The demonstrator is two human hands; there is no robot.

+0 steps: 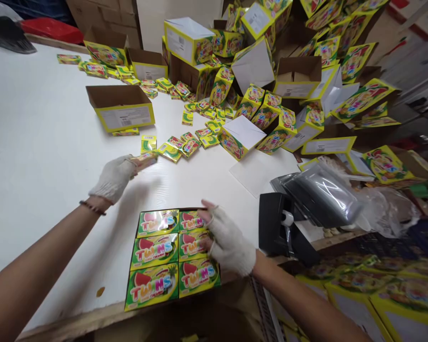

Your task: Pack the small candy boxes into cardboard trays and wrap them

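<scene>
My left hand (117, 176), in a white fingerless glove, reaches forward over the white table (39, 142) and is closed on a small yellow-green packet (145, 158). My right hand (225, 240), also gloved, rests with fingers spread on the right side of a tray of green "Twins" packs (164, 256) laid two across at the table's near edge. Loose small packets (185, 142) lie just beyond my left hand.
An open cardboard box (121, 108) stands at mid-left. A big heap of yellow boxes (271, 95) fills the back right. A black tape dispenser (281, 228) and grey plastic bags (321, 194) sit at the right. More yellow boxes (378, 294) lie below the table's edge.
</scene>
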